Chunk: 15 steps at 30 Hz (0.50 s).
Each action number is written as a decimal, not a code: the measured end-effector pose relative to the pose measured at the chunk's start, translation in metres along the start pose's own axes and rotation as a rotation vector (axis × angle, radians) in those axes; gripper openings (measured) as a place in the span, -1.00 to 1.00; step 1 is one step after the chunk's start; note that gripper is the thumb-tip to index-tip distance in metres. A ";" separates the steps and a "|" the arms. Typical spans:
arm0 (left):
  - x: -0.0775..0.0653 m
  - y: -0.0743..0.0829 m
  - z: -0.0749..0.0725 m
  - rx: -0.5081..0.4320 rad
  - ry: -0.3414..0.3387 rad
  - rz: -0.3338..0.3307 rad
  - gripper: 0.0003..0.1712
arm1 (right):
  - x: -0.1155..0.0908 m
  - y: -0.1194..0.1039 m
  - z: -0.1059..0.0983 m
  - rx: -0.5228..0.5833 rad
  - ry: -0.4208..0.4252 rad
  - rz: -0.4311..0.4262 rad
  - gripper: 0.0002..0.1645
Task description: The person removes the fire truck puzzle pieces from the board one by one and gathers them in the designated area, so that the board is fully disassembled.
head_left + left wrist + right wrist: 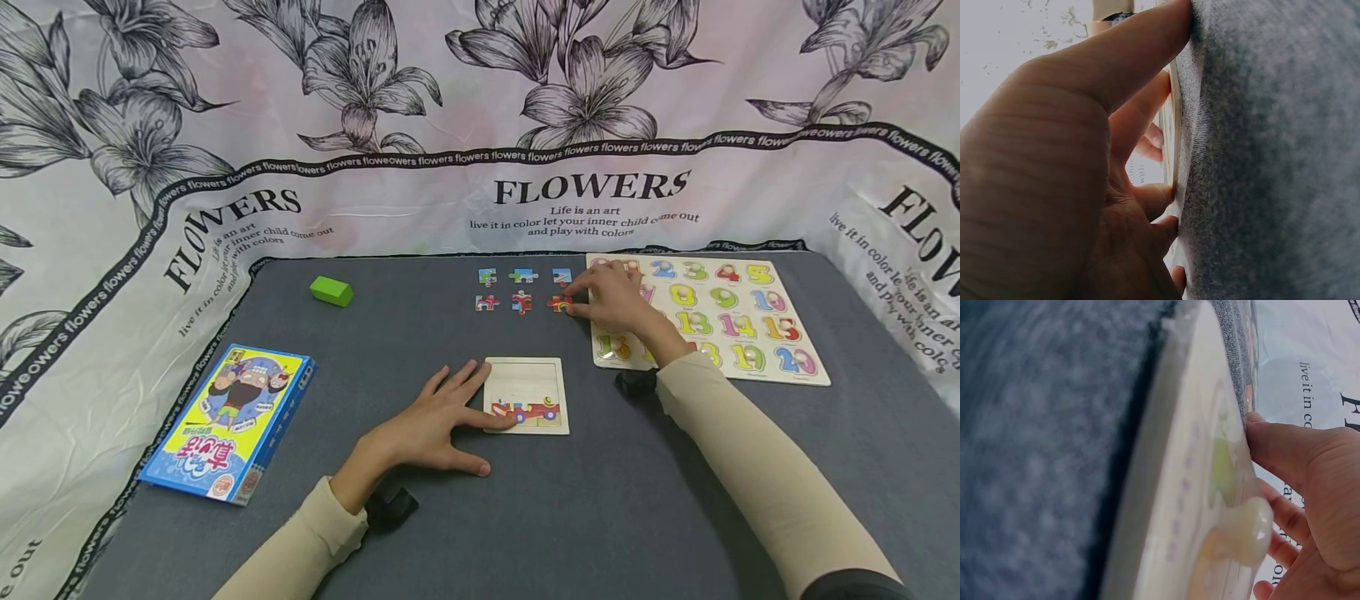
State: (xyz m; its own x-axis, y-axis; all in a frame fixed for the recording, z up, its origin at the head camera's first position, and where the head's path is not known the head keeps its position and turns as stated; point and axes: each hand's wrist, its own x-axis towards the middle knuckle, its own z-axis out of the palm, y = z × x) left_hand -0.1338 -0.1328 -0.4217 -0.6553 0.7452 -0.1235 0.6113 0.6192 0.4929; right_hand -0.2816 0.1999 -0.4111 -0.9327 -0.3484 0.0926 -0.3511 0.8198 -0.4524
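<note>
My left hand [423,429] lies with fingers spread at the left side of a small square wooden puzzle tray [527,370]. Its index finger rests on the tray's lower left, while the thumb is on the cloth. Inside the tray, red vehicle puzzle pieces [540,412] fill the lower part. Beyond it lie several loose jigsaw pieces in two rows, among them a red one [521,302] and a blue-green one [523,276]. My right hand [617,298] pinches the lower right puzzle piece [558,304] between thumb and index finger, with the palm over the number board.
The number board [813,373] with knobbed colourful numerals lies at the right. A green block [331,291] sits at the far left. Nearer on the left is a blue and yellow box [225,421]. A floral sheet [420,208] borders the grey tabletop [570,517].
</note>
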 end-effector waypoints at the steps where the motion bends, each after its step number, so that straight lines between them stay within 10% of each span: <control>1: 0.000 0.000 0.000 0.000 0.000 0.001 -0.19 | 0.000 0.000 0.000 0.000 0.001 0.002 -0.67; 15: 0.000 0.001 -0.001 -0.010 0.000 -0.003 -0.19 | -0.002 -0.004 0.000 0.018 0.035 -0.013 -0.63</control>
State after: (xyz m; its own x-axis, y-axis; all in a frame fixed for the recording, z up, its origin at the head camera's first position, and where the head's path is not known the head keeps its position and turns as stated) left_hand -0.1337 -0.1326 -0.4206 -0.6567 0.7437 -0.1250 0.6050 0.6185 0.5014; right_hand -0.2784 0.1972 -0.4093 -0.9303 -0.3431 0.1295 -0.3625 0.8068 -0.4666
